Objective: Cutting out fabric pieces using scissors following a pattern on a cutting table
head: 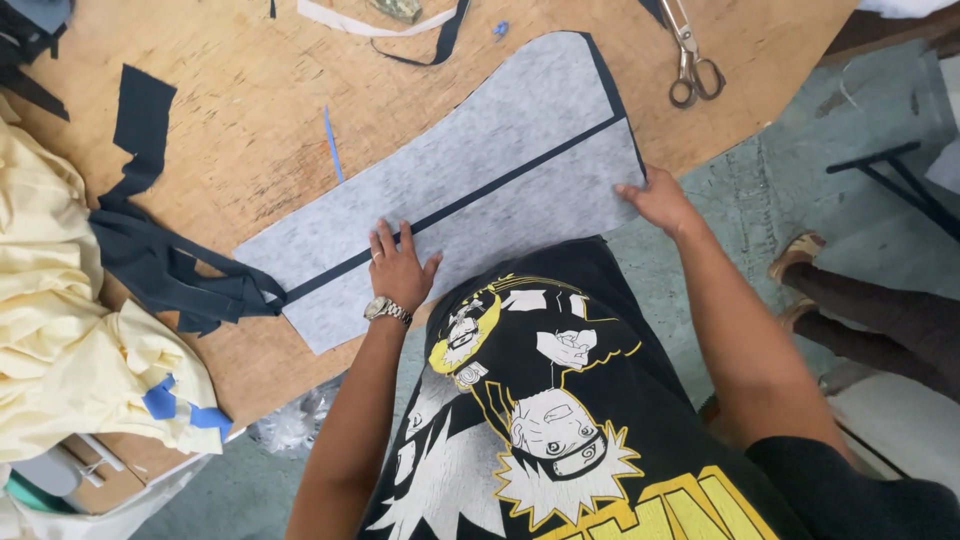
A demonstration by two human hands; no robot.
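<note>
So the person is at the smoothing and lining-up stage here: a big grey felt panel (500, 170) lies flat on the wooden bench (250, 110), with a dark strip (470, 197) running along its length and up the far edge. The left hand (400, 268), wristwatch on, is pressed flat on the near part of the panel right on the strip, fingers spread, not gripping anything, just pinning it down. The right hand (658, 200) sits at the panel's right edge where it hangs toward the bench rim; it looks like the fingertips are pinching or tugging the edge, but the angle makes it hard to say whether that grip is actually closed on the fabric. Best guess, the next move needs the left palm to keep holding while the right pulls the edge taut so the strip sits straight with no ripples. Scissors (690, 60) lie well apart at the far side, a heap of dark fabric scraps (170, 265) sits just off the panel's left end, and pale yellow cloth (60, 330) is bunched at the left.
</note>
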